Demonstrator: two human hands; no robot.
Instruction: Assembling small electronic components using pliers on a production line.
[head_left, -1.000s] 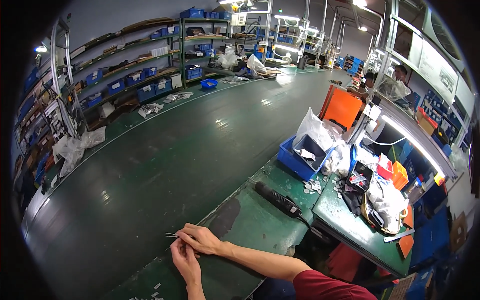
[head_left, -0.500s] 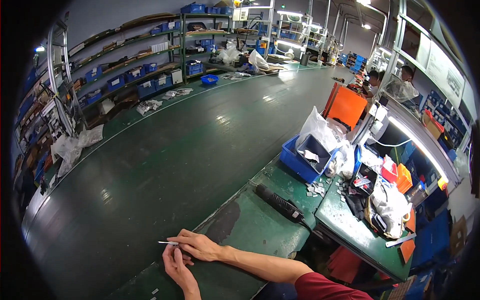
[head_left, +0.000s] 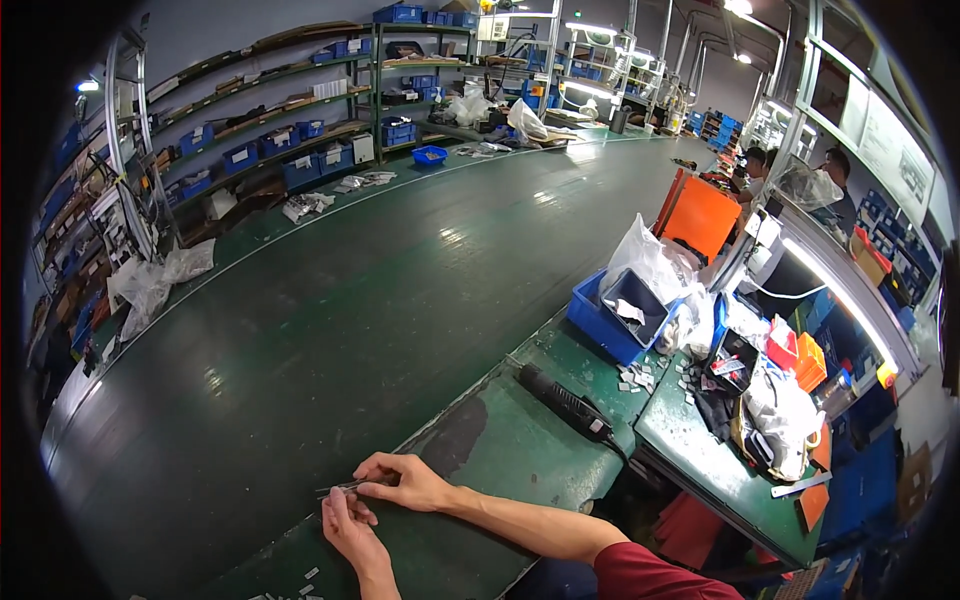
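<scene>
Both bare hands meet at the near edge of the green bench [head_left: 520, 455], over the dark belt [head_left: 330, 330]. A thin metallic piece [head_left: 324, 490] lies at the fingertips of both. Right hand [head_left: 415, 487]: thumb and forefinger pinched on the piece. Left hand [head_left: 352, 530]: fingers curled, tips against it; cannot tell whether they clamp it.

Surroundings: a black power tool [head_left: 565, 403] lies on the bench beyond the right forearm, its cord running toward the side table [head_left: 715, 490]. Past the tool, a blue bin [head_left: 598, 325] bears a dark tray [head_left: 625, 288] and a clear plastic bag [head_left: 638, 245]; small grey pieces [head_left: 636, 377] lie scattered beside it. An orange panel [head_left: 698, 213] stands behind. Loose chips [head_left: 312, 573] lie near the left forearm. A blue tub [head_left: 430, 156] sits across the belt, before the shelves [head_left: 260, 122].

Markings: pale labels on shelf bins [head_left: 240, 157], too small to read; a board [head_left: 905, 145], upper right, bears a printed drawing, wording illegible.
</scene>
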